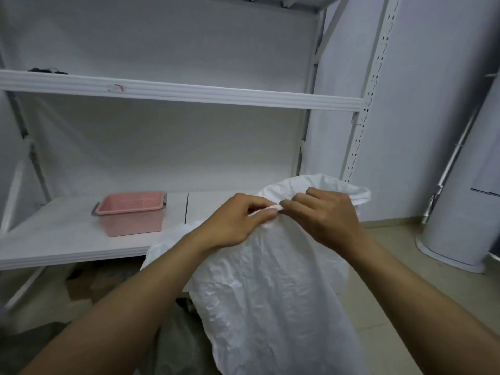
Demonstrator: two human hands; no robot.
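- Both hands pinch the top edge of a white woven sack [270, 293]: the left hand [238, 223] has its thumb and curled fingers closed on the rim, and the right hand [327, 215] nips the same rim just beside it, so the fingertips of the two hands almost meet.
- The sack hangs down from that pinched edge toward 6 o'clock, crumpled and creased, filling the lower middle of the view; its mouth bulges open behind the right hand, toward 1 o'clock.
- A pink plastic basket [131, 215] with grey handles stands on the lower shelf [54, 239] of a white rack, at about 9 o'clock from the left hand and well apart from the sack.
- The upper shelf [189, 93] of the rack runs across at 12 o'clock, with a small dark thing lying on its far left end, too blurred to tell what.
- A pale cylinder [460, 212] leans at 3 o'clock, standing on the tiled floor.
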